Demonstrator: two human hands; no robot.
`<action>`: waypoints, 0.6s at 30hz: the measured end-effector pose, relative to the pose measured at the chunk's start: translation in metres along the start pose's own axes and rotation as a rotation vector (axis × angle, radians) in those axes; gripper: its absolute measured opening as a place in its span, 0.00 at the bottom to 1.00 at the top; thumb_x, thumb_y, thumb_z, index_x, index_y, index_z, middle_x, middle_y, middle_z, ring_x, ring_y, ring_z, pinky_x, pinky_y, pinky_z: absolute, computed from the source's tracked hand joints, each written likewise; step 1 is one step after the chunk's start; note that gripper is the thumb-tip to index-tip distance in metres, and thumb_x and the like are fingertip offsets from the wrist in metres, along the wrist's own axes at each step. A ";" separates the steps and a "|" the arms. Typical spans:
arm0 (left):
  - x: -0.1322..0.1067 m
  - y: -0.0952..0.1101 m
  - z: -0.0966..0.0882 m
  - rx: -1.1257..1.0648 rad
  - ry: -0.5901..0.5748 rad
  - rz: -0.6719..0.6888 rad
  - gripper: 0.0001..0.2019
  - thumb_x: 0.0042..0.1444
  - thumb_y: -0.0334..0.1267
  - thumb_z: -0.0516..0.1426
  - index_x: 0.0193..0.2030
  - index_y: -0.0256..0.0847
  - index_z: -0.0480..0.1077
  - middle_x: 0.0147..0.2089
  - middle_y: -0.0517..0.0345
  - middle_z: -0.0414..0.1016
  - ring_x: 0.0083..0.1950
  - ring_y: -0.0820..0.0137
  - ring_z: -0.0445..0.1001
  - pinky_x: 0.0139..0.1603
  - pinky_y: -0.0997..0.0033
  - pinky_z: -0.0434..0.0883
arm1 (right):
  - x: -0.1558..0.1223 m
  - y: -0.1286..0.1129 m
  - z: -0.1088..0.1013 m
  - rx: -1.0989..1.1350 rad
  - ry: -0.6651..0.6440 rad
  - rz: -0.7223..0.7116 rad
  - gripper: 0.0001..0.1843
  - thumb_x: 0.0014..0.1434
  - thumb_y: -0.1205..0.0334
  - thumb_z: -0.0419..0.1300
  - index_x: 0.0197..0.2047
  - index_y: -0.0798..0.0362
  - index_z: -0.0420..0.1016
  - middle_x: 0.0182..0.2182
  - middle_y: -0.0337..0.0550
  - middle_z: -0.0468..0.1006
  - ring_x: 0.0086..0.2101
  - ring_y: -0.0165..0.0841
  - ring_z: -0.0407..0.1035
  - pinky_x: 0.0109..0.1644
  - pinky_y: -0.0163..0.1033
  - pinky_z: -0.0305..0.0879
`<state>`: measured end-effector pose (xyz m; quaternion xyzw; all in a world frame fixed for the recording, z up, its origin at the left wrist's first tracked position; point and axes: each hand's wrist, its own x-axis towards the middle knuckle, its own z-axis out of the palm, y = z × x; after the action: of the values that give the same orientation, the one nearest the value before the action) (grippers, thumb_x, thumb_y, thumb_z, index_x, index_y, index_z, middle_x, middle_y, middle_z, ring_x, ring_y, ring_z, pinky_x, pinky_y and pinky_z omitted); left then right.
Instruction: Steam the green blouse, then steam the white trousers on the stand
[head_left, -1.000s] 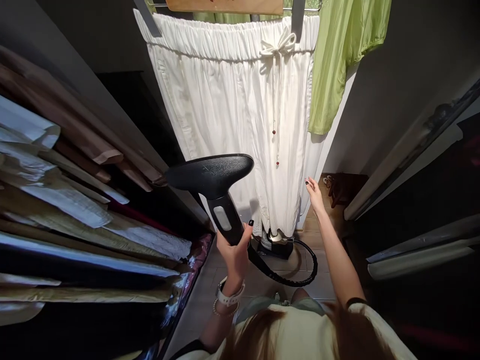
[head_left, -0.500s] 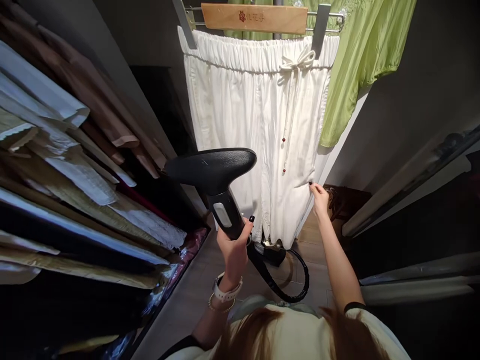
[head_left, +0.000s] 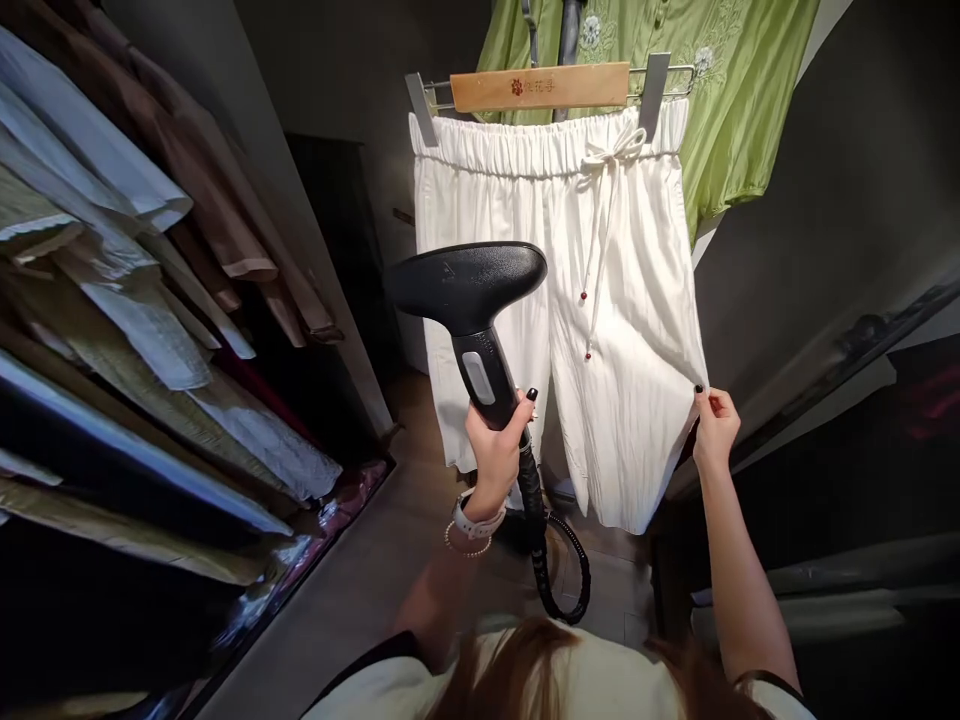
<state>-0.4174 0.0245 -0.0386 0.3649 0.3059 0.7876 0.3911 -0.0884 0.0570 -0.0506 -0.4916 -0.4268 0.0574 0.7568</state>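
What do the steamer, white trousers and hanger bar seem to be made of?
Steamer: probably moulded plastic, black with a finely grained, low sheen. White trousers: thin, soft fabric, fibre unclear, falling in fine creases. Hanger bar: likely wood, smooth and warm tan, bearing a dark red mark.

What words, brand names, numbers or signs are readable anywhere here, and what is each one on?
On the wooden hanger bar: a red flower mark, then a few small characters; one looks like "花", the others are too blurred to read surely.
On the head of the black steamer: a faint small mark, perhaps a triangular sign, too small to read.
I can make out no other words or numbers.
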 end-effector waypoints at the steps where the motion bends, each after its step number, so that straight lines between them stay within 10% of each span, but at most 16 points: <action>1: 0.003 0.001 0.006 -0.023 -0.005 0.011 0.14 0.48 0.44 0.70 0.34 0.39 0.74 0.32 0.57 0.76 0.29 0.71 0.75 0.36 0.69 0.74 | 0.000 -0.002 -0.004 0.000 -0.009 0.013 0.24 0.48 0.40 0.71 0.34 0.53 0.76 0.30 0.38 0.73 0.32 0.30 0.64 0.40 0.38 0.62; 9: 0.016 0.014 0.053 -0.241 -0.245 -0.050 0.15 0.45 0.45 0.72 0.34 0.39 0.76 0.33 0.58 0.77 0.30 0.71 0.77 0.36 0.69 0.77 | -0.003 -0.005 -0.011 0.086 -0.094 0.111 0.23 0.46 0.43 0.74 0.35 0.52 0.76 0.27 0.34 0.72 0.28 0.26 0.61 0.35 0.34 0.56; 18: -0.034 -0.022 0.084 -0.279 -0.582 -0.328 0.19 0.47 0.49 0.70 0.32 0.38 0.70 0.24 0.62 0.70 0.21 0.76 0.68 0.24 0.73 0.68 | -0.011 -0.012 -0.008 0.177 -0.109 0.240 0.24 0.45 0.44 0.75 0.37 0.51 0.76 0.27 0.34 0.76 0.26 0.26 0.64 0.31 0.33 0.59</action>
<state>-0.3263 0.0235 -0.0207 0.4633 0.1258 0.6116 0.6289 -0.0935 0.0403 -0.0490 -0.4668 -0.3988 0.2114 0.7605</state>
